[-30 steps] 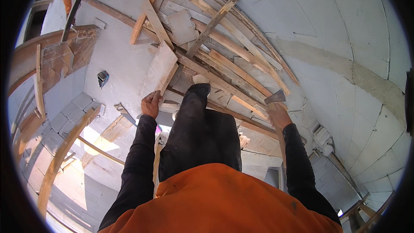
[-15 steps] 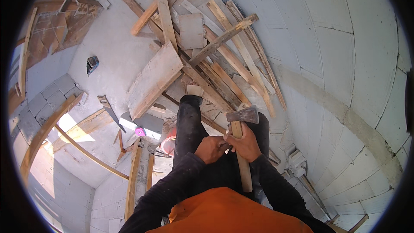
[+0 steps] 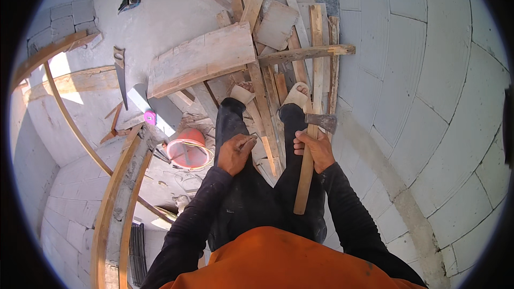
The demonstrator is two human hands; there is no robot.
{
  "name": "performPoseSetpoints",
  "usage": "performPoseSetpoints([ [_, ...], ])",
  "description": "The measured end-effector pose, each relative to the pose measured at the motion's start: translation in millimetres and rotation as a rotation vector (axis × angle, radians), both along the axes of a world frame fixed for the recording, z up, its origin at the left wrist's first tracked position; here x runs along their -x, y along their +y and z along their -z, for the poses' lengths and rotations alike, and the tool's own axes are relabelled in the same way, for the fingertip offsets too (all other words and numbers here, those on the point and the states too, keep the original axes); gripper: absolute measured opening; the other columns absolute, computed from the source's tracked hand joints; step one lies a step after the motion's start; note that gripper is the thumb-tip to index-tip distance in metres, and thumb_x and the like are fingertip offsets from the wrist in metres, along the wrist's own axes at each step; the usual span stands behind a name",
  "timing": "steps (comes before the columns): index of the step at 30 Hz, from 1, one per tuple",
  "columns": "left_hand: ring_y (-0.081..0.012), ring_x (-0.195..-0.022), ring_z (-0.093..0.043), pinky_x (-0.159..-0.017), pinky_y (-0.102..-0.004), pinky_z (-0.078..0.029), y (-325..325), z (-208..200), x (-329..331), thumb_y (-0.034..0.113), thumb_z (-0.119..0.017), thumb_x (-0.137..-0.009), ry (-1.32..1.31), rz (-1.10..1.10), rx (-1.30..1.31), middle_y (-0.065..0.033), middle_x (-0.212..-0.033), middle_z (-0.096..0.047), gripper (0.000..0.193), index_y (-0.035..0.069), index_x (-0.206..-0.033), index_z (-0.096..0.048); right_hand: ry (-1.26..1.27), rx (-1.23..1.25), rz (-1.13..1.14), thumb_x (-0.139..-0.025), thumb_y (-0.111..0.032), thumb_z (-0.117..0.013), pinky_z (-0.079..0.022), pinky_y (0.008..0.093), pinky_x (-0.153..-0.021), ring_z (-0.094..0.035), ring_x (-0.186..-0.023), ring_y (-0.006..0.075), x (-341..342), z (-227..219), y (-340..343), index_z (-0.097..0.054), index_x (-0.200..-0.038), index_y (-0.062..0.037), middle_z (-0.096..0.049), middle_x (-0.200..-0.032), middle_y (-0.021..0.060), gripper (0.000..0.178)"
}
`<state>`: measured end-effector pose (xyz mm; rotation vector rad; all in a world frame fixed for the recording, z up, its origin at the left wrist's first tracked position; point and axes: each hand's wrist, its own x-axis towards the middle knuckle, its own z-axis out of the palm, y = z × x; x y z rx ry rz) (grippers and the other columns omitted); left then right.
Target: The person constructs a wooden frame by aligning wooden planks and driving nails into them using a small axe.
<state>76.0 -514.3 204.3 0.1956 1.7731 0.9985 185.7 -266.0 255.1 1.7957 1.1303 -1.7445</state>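
Observation:
My right hand [image 3: 320,151] is closed around the wooden handle of a hatchet [image 3: 305,184], just below its head. The dark metal head [image 3: 322,122] points to the right, and the handle slants down over my right thigh. My left hand [image 3: 234,154] is held above my left leg with its fingers curled together. Something small may be pinched at its fingertips, too small to make out. The two hands are apart.
A pile of boards [image 3: 306,53] lies ahead around my sandalled feet. Left of my legs stands a reddish bucket [image 3: 188,149]. A pink tape measure [image 3: 150,118], a handsaw [image 3: 120,72] and a timber-edged frame [image 3: 120,203] are farther left. A block wall [image 3: 407,101] rises on the right.
My hands have separated; the left moved left, and the right still holds the hatchet. The view has shifted, so the bucket and both feet show more fully.

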Motion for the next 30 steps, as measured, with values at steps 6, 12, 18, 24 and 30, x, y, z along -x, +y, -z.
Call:
performPoseSetpoints([
  [6, -0.0316, -0.102, -0.072, -0.09, -0.0356, -0.054, -17, 3, -21, 0.022, -0.065, -0.101, 0.007, -0.184, 0.151, -0.0169, -0.109, -0.075, 0.027, 0.003, -0.115, -0.078, -0.025, 0.164, 0.033, -0.097, -0.03, -0.077, -0.059, 0.0332, -0.059, -0.063, -0.059, 0.013, 18, 31, 31, -0.065, -0.104, -0.007, -0.064, -0.073, 0.0031, 0.027],
  [12, -0.031, -0.106, -0.072, -0.094, -0.0354, -0.054, -1, -8, -52, 0.025, -0.067, -0.101, 0.007, -0.196, 0.149, -0.0174, -0.111, -0.075, 0.029, 0.003, -0.116, -0.078, 0.009, 0.188, 0.061, -0.096, -0.032, -0.077, -0.057, 0.0345, -0.055, -0.061, -0.056, 0.0136, 5, 40, 39, -0.065, -0.105, -0.0059, -0.063, -0.071, 0.0033, 0.03],
  [18, -0.0272, -0.1, -0.072, -0.091, -0.0345, -0.053, 22, -36, -68, 0.025, -0.066, -0.101, 0.07, -0.299, 0.167, -0.0163, -0.107, -0.075, 0.03, 0.001, -0.115, -0.078, 0.054, 0.326, -0.029, -0.093, -0.03, -0.08, -0.055, 0.0363, -0.049, -0.059, -0.051, 0.0169, -13, 30, 83, -0.064, -0.097, -0.0063, -0.063, -0.069, 0.0058, 0.029],
  [24, -0.0268, -0.097, -0.072, -0.089, -0.0344, -0.053, 20, -60, -111, 0.027, -0.065, -0.102, 0.139, -0.427, 0.182, -0.0169, -0.102, -0.076, 0.033, -0.002, -0.114, -0.077, 0.106, 0.305, 0.038, -0.1, -0.025, -0.072, -0.06, 0.0359, -0.062, -0.061, -0.059, 0.0142, -36, 11, 118, -0.068, -0.108, -0.0058, -0.063, -0.071, 0.0032, 0.021],
  [30, -0.0336, -0.106, -0.074, -0.094, -0.0395, -0.056, 41, -27, -125, 0.034, -0.065, -0.101, 0.138, -0.372, 0.165, -0.0202, -0.112, -0.076, 0.034, 0.008, -0.116, -0.08, 0.175, 0.478, 0.129, -0.104, -0.03, -0.067, -0.059, 0.0419, -0.067, -0.061, -0.06, 0.0178, -65, 56, 145, -0.063, -0.112, -0.0065, -0.062, -0.076, 0.005, 0.025],
])
